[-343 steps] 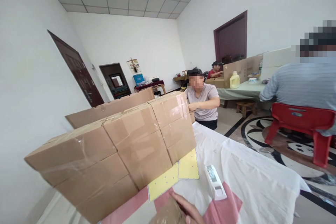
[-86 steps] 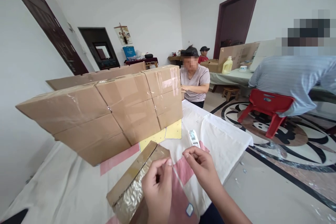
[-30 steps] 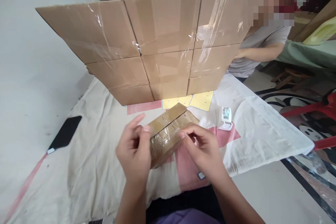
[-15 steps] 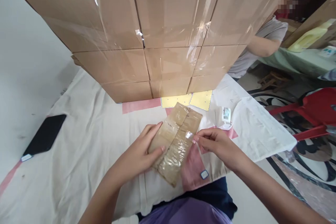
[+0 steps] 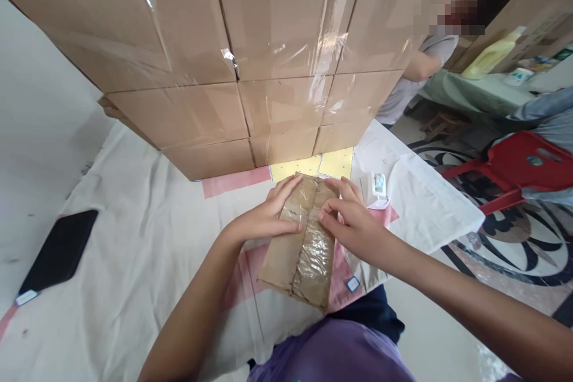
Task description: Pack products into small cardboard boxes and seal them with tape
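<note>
A small, flat cardboard box (image 5: pixel 282 262) wrapped in shiny clear tape is tilted up in front of me over the cloth. My left hand (image 5: pixel 268 215) grips its left side, thumb on the near face and fingers along the upper left edge. My right hand (image 5: pixel 353 221) holds the upper right edge, with thumb and index finger bent together at the taped face. Whether a bit of tape is pinched there, I cannot make out. Just right of that hand stands a small white device (image 5: pixel 375 189).
Large taped cardboard boxes (image 5: pixel 277 101) form a wall at the back, with yellow sheets (image 5: pixel 335 162) at their foot. A black tablet-like slab (image 5: pixel 58 250) lies left on the cloth (image 5: pixel 147 286). A person (image 5: pixel 403 89) and a red stool (image 5: pixel 532 161) are at right.
The box has turned more upright. My left hand has slid up its left side, and my right hand has moved up from the lower right edge onto the upper right. My view has shifted slightly.
</note>
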`<act>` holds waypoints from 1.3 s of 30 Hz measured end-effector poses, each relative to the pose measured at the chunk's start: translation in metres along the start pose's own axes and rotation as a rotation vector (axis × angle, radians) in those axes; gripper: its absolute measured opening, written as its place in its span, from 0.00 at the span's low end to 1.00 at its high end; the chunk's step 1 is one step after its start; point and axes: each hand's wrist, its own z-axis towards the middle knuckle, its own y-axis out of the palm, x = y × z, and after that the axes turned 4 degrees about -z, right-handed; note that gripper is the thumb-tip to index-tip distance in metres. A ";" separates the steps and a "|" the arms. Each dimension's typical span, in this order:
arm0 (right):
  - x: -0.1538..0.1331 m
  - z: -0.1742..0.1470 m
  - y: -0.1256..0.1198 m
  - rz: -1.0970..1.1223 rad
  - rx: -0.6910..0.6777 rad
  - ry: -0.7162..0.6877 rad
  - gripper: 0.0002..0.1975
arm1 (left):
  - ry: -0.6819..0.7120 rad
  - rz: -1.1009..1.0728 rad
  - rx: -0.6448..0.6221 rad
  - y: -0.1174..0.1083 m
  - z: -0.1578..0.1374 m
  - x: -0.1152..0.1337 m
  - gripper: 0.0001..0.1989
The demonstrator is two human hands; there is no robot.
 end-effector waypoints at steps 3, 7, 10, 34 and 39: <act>-0.001 -0.004 0.011 0.001 0.042 -0.008 0.12 | 0.033 -0.125 0.032 0.006 0.002 -0.004 0.48; -0.005 -0.011 0.021 0.000 0.117 -0.019 0.12 | 0.019 -0.252 0.094 0.016 0.000 -0.005 0.46; -0.007 -0.014 0.026 -0.021 0.121 0.008 0.11 | 0.013 -0.289 0.127 0.021 0.000 -0.006 0.44; -0.036 -0.016 0.038 -0.404 0.192 0.074 0.14 | 0.050 -0.262 0.245 0.029 -0.002 -0.011 0.37; -0.042 -0.014 0.035 -0.512 0.164 0.028 0.15 | 0.070 -0.251 0.263 0.029 -0.002 -0.010 0.37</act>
